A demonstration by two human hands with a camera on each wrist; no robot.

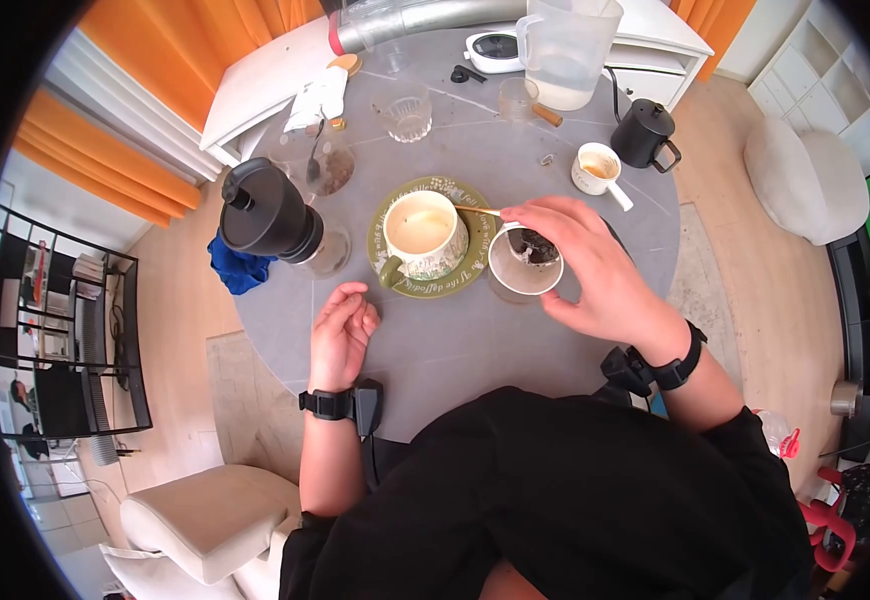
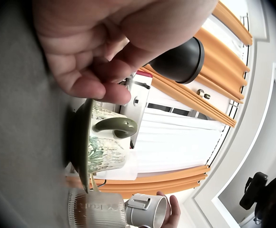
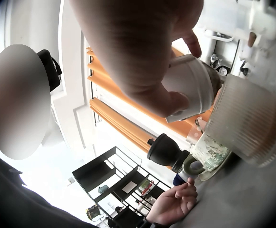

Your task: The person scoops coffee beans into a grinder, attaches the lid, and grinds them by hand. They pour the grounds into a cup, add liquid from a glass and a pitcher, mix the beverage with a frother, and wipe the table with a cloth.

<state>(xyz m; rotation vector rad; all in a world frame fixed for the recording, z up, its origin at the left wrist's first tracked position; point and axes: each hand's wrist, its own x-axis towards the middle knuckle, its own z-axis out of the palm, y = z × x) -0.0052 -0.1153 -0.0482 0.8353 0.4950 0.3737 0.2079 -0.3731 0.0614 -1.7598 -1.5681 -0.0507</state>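
My right hand [image 1: 600,265] grips a white cup [image 1: 503,272] with dark residue inside, thumb on one side and fingers on the other. In the right wrist view this cup [image 3: 190,88] tilts above a ribbed glass [image 3: 247,118] holding some brown liquid. Beside it, a patterned cup [image 1: 421,235] with a green handle and a pale, milky drink stands on a green saucer [image 1: 415,290]. A thin gold-coloured stick [image 1: 477,209] lies over the saucer's edge. Near the saucer, my left hand [image 1: 340,335] is held with fingers loosely curled, holding nothing.
A black grinder-like device [image 1: 270,215] stands at the left, by a blue cloth [image 1: 238,265]. Clear glasses [image 1: 405,112] and a large pitcher [image 1: 567,60] are at the back. To the right are a small white cup [image 1: 597,168] and a black kettle [image 1: 643,135].
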